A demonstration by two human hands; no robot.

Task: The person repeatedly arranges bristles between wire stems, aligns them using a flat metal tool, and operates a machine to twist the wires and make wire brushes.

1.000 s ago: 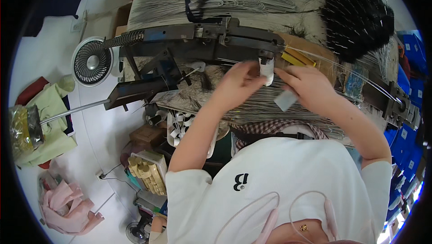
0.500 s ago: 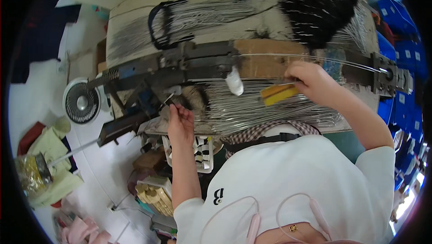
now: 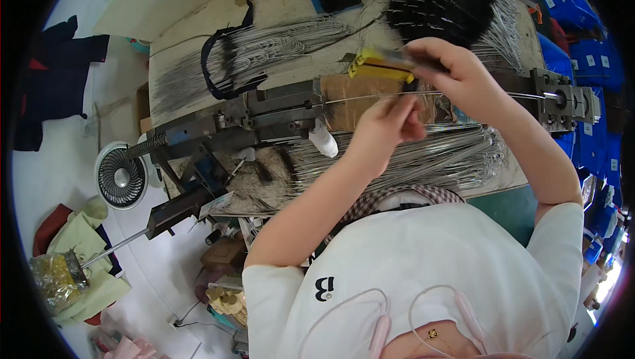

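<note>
My right hand [image 3: 443, 64] grips a yellow block with a dark stripe [image 3: 380, 68], blurred by motion, just above and beyond a pair of thin metal wires [image 3: 357, 98]. My left hand [image 3: 390, 124] is closed, its fingertips pressed together at the wires under the block. A small dark patch shows at those fingertips, too indistinct to name. The wires run from a steel clamp [image 3: 281, 104] on the left to a round chuck [image 3: 561, 99] on the right. Behind them lies a brown board [image 3: 344, 117], partly hidden by my left hand.
Many bent metal wires [image 3: 456, 160] lie along the near side of the bench, more [image 3: 291, 38] at the back. A heap of black bristles [image 3: 440, 1] sits at the back right. A white-tipped piece [image 3: 323, 139] hangs by the clamp. A fan [image 3: 121, 177] stands left; blue bins [image 3: 589, 61] line the right.
My left hand has moved right, from beside the lever at the bench's left to the wires. My right hand has raised the yellow block from the near side to above the wires. The view has shifted slightly.
</note>
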